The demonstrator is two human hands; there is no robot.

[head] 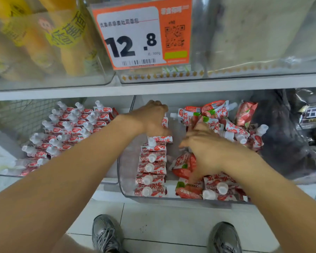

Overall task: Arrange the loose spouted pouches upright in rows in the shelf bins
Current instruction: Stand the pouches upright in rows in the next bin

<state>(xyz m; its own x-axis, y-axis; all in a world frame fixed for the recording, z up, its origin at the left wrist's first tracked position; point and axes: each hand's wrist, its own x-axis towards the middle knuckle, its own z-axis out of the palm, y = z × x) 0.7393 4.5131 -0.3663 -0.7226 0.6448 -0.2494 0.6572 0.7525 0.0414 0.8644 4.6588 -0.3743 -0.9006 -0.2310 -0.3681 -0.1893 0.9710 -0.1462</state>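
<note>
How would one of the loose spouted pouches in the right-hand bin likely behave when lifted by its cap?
The loose pouches lie crumpled and bent, so one would probably sag and swing. Glossy film suggests a slippery grip. The upright row stands packed together; a lone pouch would likely tip.

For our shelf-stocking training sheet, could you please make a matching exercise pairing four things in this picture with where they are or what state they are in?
Things:
1. left hand
2. right hand
3. row of upright pouches
4. price tag

Places or states:
A. on the upper shelf, reading 12.8
B. lined up along the left side of the clear bin
C. at the far end of the row, gripping a pouch
D. in the jumbled pouches on the bin's right side

Pairs: 1-C, 2-D, 3-B, 4-A
</note>
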